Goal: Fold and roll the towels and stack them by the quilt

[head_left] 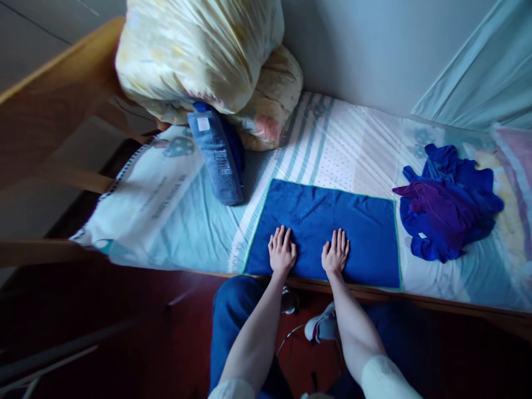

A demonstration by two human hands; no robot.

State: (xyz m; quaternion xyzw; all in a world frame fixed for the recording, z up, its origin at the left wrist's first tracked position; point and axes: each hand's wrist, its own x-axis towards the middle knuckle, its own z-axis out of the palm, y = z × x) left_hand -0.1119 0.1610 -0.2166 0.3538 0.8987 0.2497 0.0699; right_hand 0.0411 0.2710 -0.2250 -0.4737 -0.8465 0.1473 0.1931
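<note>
Blue cloth lies lengthwise along bed; left hand, right hand flat atop, unclenched.

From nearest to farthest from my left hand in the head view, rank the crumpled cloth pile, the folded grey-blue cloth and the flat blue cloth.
1. Flat blue cloth, directly under your left hand.
2. Folded grey-blue cloth, beyond your hand to the left.
3. Crumpled cloth pile, well off to the right.
</note>
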